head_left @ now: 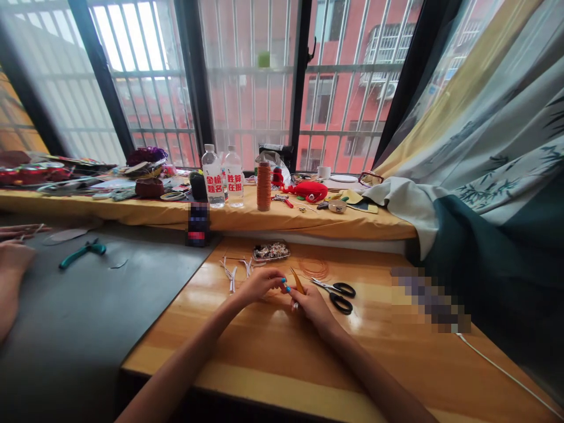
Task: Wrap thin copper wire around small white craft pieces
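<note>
My left hand [264, 283] is closed in a pinch, its blue-nailed fingertips meeting those of the other hand. What sits in that pinch is too small to make out. My right hand [312, 301] is closed round a pair of gold tweezers [298, 282], whose tips point up and away from me. Just right of it lie scissors [342, 296] with black handles, blades toward the hand. A loose coil of copper-coloured wire [315, 269] rests behind the hands. White strips [231, 276] lie on the wood beyond my left hand.
A clear box of small beads or parts [271, 251] stands behind. The cloth-covered ledge holds two bottles [213, 179], a copper-coloured spool [263, 187] and a red stuffed piece [311, 191]. Left, on a grey table [88, 317], are teal pliers [83, 254] and another person's hands [15, 258].
</note>
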Demonstrator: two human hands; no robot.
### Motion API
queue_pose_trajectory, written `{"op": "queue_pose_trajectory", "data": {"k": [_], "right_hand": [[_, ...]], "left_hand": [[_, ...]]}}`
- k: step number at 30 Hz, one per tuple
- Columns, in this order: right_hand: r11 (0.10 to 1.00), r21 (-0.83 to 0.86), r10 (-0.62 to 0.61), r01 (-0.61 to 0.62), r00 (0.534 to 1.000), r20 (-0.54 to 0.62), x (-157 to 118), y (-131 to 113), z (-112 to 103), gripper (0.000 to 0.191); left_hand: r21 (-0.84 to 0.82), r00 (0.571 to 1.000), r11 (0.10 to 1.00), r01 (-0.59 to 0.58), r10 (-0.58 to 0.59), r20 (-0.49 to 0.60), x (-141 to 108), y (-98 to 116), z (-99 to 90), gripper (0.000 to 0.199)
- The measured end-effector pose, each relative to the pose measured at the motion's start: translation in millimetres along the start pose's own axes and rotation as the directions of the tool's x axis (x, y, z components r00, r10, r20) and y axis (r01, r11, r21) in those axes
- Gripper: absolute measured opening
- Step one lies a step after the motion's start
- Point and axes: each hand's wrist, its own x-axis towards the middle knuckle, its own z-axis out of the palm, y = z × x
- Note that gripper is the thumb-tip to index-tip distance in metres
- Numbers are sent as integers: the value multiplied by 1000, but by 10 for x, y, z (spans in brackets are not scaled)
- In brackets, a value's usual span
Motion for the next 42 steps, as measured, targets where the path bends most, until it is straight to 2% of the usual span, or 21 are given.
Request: {"op": "queue_pose_trajectory", "data": {"k": [6, 14, 18, 22, 27, 30, 33, 42], "right_hand": [[1000, 26, 16, -17, 999, 45, -4, -17, 8, 22], [995, 91, 32, -40, 995, 95, -32, -49, 19, 28], [987, 153, 33, -49, 994, 106, -46, -65, 21, 29], [968, 223, 93, -118, 989, 118, -64, -91, 11, 27], [949, 271, 120, -160, 980, 158, -93, -103, -13, 29], [940, 291, 127, -178, 974, 187, -107, -109, -19, 31], [947, 280, 106, -156, 977, 184, -112, -116, -11, 30], [973, 187, 123, -136, 989, 80, -120, -166, 44, 25]], "left_hand": [[88, 999, 995, -35, 34, 12, -31, 25, 27, 22], [388, 994, 919, -70, 96, -48, -62, -43, 98, 26], [413, 988, 904, -111, 145, -51, -60, -65, 97, 24], [418, 983, 898, -139, 175, -48, -71, -23, 92, 26], [587, 929, 764, -268, 367, -53, -96, 8, 89, 25], [625, 897, 709, -327, 440, -30, -115, 37, 87, 24], [602, 903, 731, -321, 429, -38, -128, 65, 91, 23], [483, 963, 850, -212, 266, -46, -115, 29, 111, 18]]}}
